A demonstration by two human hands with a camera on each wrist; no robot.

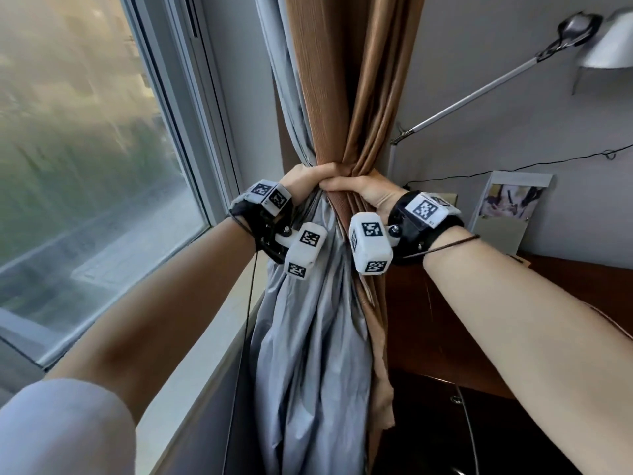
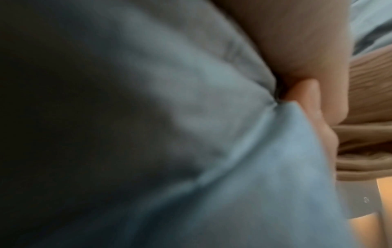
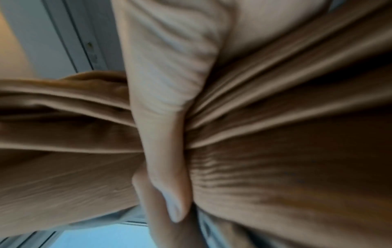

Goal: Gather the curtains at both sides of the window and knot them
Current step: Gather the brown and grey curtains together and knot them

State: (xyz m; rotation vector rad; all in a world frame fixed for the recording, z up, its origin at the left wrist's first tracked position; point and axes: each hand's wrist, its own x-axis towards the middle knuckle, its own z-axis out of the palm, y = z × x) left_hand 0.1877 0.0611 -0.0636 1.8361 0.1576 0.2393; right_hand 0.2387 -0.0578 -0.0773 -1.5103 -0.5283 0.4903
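While both hands (image 1: 337, 185) clench curtain (image 1: 346, 108) — window (image 1: 85, 149) left, wooden desk (image 1: 462, 303) right.

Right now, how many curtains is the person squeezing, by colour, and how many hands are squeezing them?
Brown curtain: 1
Grey curtain: 1
Hands gripping them: 2, the left hand and the right hand
Total: 2 curtains and 2 hands, 4 things, all bunched together at one spot beside the window.

The left wrist view is blurry, and the grey curtain (image 2: 191, 134) fills most of it. The fingers (image 1: 337, 168) of both hands go behind the brown curtain (image 1: 346, 97). The lamp (image 1: 606, 42) is cut off at the picture's edge.
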